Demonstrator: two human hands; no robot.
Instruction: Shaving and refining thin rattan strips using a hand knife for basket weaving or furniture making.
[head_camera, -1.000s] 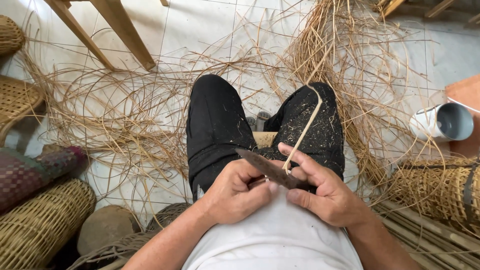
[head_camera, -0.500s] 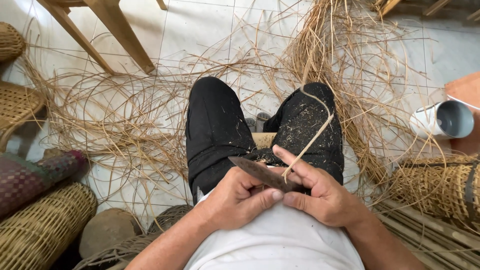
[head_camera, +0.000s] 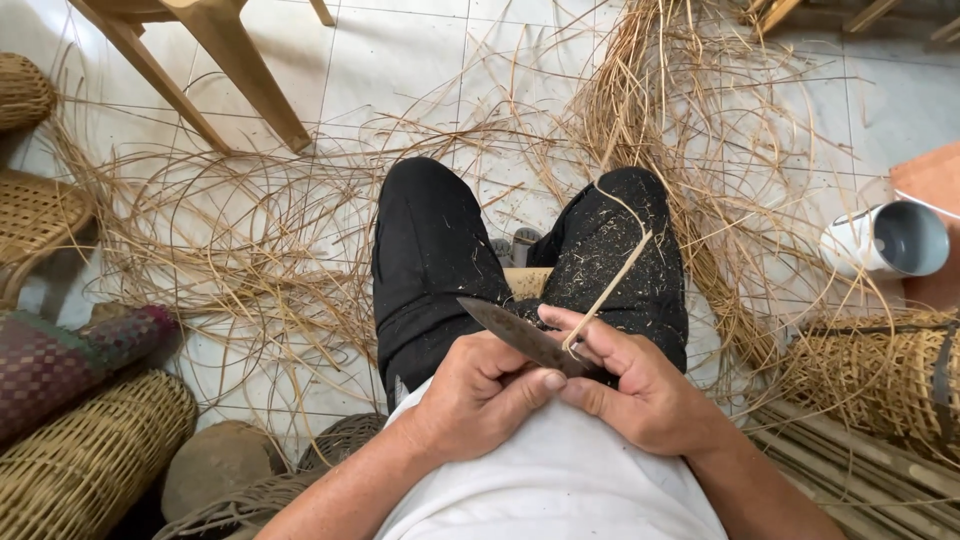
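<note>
I sit with black trousers (head_camera: 430, 260) dusted with shavings. My right hand (head_camera: 650, 395) is closed on the handle of a dark knife (head_camera: 515, 335), whose blade points up and left over my lap. A thin pale cane strip (head_camera: 610, 285) crosses the blade under my right forefinger and rises over my right thigh. My left hand (head_camera: 475, 400) is curled just below the blade, thumb pressed against the knife's back by the strip. The strip's near end is hidden between my hands.
Loose cane strands (head_camera: 250, 250) cover the tiled floor, with a thick bundle (head_camera: 660, 90) ahead. Wooden chair legs (head_camera: 240, 80) stand at top left. Woven baskets (head_camera: 90, 460) sit at left and another (head_camera: 880, 375) at right, beside a white mug (head_camera: 885, 240).
The strip's free part above the blade has grown shorter and now bends less. Both hands have stayed together over my lap, and the blade has shifted only slightly.
</note>
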